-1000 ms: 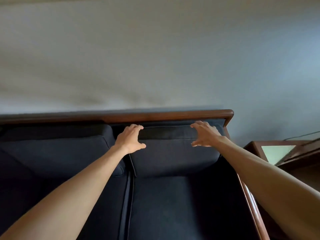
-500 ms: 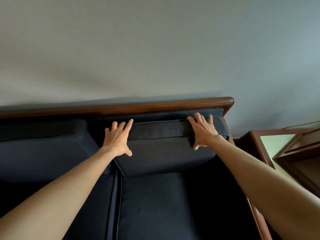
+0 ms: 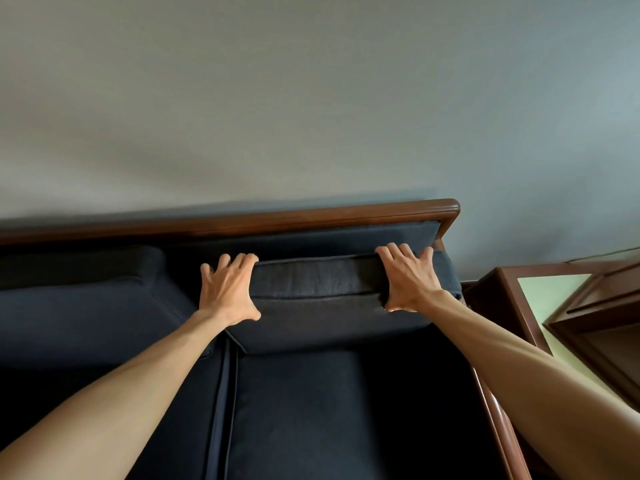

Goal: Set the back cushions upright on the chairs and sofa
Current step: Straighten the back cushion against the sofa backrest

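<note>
A dark navy back cushion (image 3: pixel 318 306) stands at the right end of a dark sofa with a brown wooden frame (image 3: pixel 242 221). It leans forward, with a gap between its top and the sofa's padded back. My left hand (image 3: pixel 227 291) grips the cushion's top left corner, fingers over the top edge. My right hand (image 3: pixel 408 282) grips the top right part the same way, thumb on the front face. A second back cushion (image 3: pixel 86 306) sits upright to the left.
The seat cushion (image 3: pixel 329 410) lies below my arms. A wooden armrest (image 3: pixel 498 420) runs along the sofa's right side. A brown side table (image 3: pixel 540 296) with a pale top stands to the right. A grey wall (image 3: pixel 311 98) is behind.
My hands have slid further over the cushion's top edge and spread apart toward its corners. The cushion's top has come forward, away from the sofa back.
</note>
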Demonstrator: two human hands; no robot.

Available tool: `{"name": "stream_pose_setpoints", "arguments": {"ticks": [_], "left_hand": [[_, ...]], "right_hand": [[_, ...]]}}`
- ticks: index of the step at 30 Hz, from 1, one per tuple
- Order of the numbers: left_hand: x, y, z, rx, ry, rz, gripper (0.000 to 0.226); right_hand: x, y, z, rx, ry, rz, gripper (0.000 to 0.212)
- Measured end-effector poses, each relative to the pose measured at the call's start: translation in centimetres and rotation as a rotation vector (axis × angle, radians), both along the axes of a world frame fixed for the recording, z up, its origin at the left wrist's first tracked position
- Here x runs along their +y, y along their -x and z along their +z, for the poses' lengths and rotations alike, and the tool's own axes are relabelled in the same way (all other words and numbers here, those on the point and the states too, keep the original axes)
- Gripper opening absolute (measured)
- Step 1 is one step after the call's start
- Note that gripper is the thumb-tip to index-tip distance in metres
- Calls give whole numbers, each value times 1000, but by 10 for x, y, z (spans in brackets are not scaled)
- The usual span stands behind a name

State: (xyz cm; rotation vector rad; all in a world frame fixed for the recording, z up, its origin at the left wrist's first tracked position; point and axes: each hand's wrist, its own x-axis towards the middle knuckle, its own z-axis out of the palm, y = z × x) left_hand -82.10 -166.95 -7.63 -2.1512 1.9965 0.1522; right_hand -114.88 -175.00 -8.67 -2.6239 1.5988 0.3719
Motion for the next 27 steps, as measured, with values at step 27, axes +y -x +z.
{"name": "stream_pose_setpoints", "arguments": {"ticks": [27], "left_hand": [[-12, -35, 23, 188, -179, -8, 96]], "right_hand": [[8, -39, 20, 85, -238, -181, 118]]}}
